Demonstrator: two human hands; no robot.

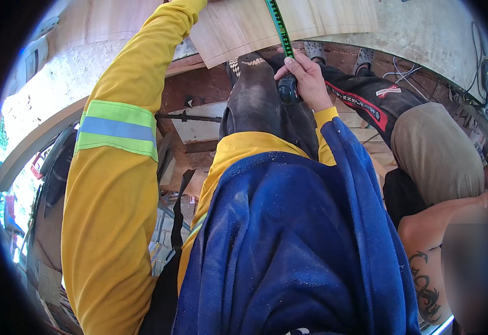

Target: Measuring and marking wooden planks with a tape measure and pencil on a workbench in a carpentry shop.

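I am measuring: my right hand (306, 78) grips the green tape measure (280, 28) stretched over the pale wooden board (238, 25), my left hand is out of sight, and next I think the tape must lie flat.

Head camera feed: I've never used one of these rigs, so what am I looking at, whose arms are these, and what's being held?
There is one picture, from a fisheye camera on the worker's head looking down, so straight edges bend. The yellow sleeves are the wearer's own. The right hand grips a dark tape measure case with its green tape pulled out across a pale wooden board. The left arm reaches up toward the board; its hand is out of view. A blue cloth hangs in front. At right crouches another person.
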